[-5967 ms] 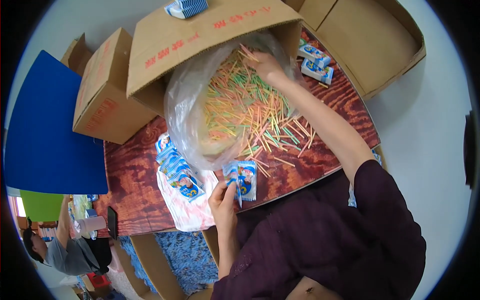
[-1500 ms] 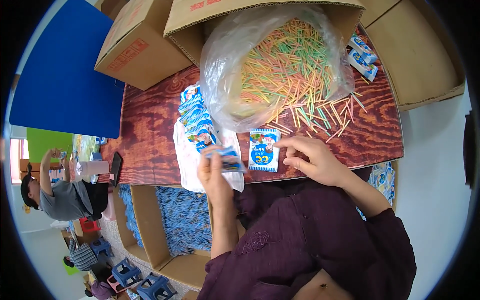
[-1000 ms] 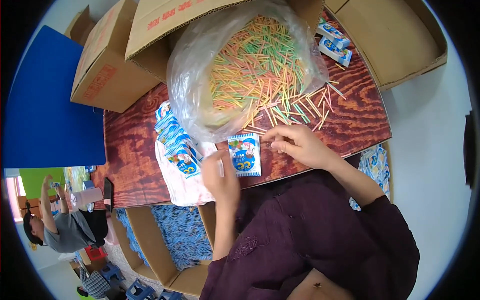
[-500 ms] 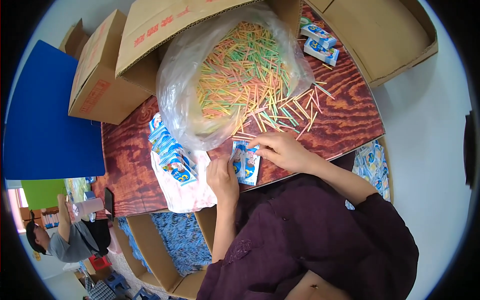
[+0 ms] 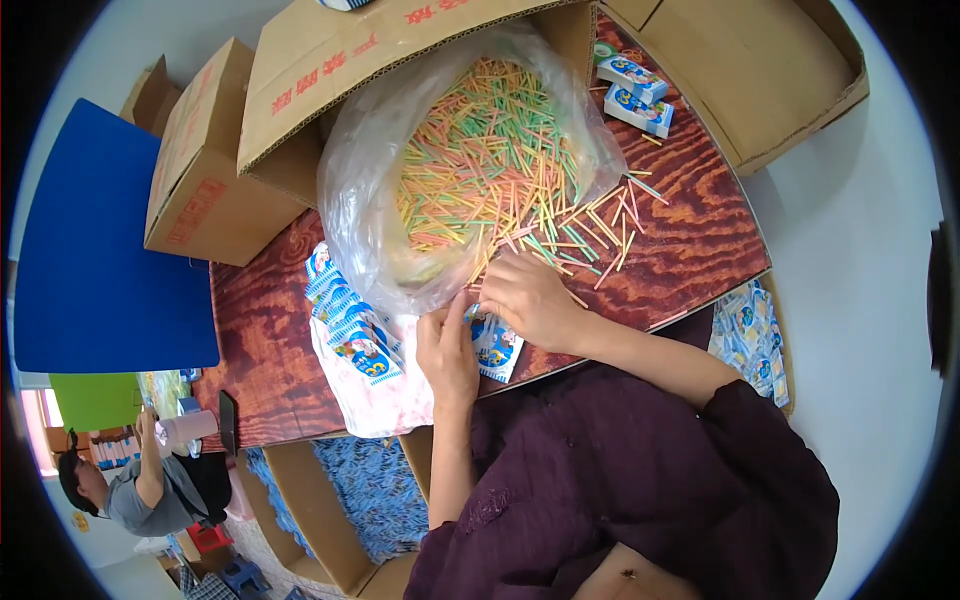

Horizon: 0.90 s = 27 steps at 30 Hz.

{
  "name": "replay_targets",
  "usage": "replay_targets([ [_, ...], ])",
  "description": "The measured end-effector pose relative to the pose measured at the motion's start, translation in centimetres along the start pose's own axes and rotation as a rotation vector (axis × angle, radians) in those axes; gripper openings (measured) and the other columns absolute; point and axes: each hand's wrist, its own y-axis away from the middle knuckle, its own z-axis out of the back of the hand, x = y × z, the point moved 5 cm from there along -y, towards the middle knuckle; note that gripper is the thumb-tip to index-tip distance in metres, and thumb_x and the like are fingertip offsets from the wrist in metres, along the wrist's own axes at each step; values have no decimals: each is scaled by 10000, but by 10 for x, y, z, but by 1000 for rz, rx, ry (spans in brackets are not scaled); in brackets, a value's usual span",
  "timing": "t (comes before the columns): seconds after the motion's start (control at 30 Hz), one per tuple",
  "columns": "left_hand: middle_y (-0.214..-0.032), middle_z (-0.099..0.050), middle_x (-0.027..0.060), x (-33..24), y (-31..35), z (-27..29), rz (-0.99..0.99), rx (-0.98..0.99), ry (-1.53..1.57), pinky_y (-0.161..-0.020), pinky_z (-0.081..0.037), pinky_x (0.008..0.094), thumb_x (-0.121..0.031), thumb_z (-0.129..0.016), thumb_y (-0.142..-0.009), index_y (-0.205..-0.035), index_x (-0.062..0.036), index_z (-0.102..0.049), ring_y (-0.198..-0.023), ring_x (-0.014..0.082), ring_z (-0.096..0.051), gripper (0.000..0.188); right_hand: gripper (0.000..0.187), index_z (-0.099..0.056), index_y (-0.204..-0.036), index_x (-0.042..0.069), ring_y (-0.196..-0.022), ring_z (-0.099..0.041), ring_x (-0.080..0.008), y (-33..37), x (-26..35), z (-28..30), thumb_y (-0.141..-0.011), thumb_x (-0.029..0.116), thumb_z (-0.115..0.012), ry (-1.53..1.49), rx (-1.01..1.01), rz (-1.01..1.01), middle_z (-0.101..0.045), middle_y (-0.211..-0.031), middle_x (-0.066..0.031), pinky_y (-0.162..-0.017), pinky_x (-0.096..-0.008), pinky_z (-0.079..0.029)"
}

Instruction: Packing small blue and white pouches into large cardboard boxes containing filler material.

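Small blue-and-white printed packets [image 5: 498, 352] lie at the table's front edge, partly under my hands. My left hand [image 5: 447, 358] is closed at their left side, thumb and forefinger pinching the upper part of one packet. Just right of it, my right hand [image 5: 532, 303] is closed with bent fingertips close to the left thumb. Whatever its fingers hold is hidden. Beyond the hands, a clear plastic bag [image 5: 362, 190] lies open, full of thin pink, yellow and green sticks [image 5: 490, 150]. Some loose sticks [image 5: 590, 235] have spilled onto the table beside the right hand.
A row of overlapping packets [image 5: 350, 325] rests on a pale cloth [image 5: 365, 410] at the left. Cardboard boxes [image 5: 205, 160] stand behind, with small packs [image 5: 638, 105] at the back right. Below the table is a box of blue packets [image 5: 370, 490]. Another person [image 5: 150, 490] is far left.
My right hand has shifted left and slightly up, closing its fingers beside my left hand. The left thumb now points up. The view has tilted slightly.
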Motion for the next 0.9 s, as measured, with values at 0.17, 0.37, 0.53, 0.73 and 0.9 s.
replay_targets([
  [0.17, -907, -633, 145, 13, 10, 2, 203, -29, 191, -723, -485, 339, 48, -619, -794, -972, -7, -635, -830, 272, -617, 187, 199, -599, -923, 35, -929, -540, -310, 1, -8, -3, -755, 118, -666, -210, 11, -96, -592, -927, -90, -821, -413, -422],
  [0.37, -827, -634, 133, 19, 7, 17, 152, -120, 195, -689, -481, 316, 40, -602, -832, -899, 14, -605, -750, 253, -622, 72, 430, -545, -1142, 56, -975, -533, -323, 8, -23, -13, -733, 77, -677, -56, 216, -213, -585, -1016, -121, -848, -419, -426],
  [0.53, -811, -619, 118, 30, 9, 36, 340, -190, 389, -674, -466, 284, 40, -612, -834, -883, 19, -603, -726, 187, -599, 54, 340, -578, -1110, 25, -929, -531, -307, 0, -22, -4, -783, 92, -642, -9, 62, -148, -549, -975, -127, -809, -400, -432],
  [0.73, -772, -590, 119, 7, 6, 35, 219, -75, 358, -626, -449, 304, 47, -631, -808, -880, 14, -598, -681, 224, -577, 86, 312, -575, -1112, 23, -1005, -525, -313, -18, -4, 34, -817, 109, -631, -54, -109, -180, -560, -1047, -134, -868, -382, -419],
  [0.9, -746, -567, 116, -12, 1, 31, 183, -67, 411, -606, -433, 322, 57, -643, -788, -871, 11, -594, -667, 243, -560, 107, 171, -608, -982, 15, -848, -592, -228, -2, 3, 1, -832, 90, -640, -567, 395, -474, -602, -910, -109, -765, -316, -452],
])
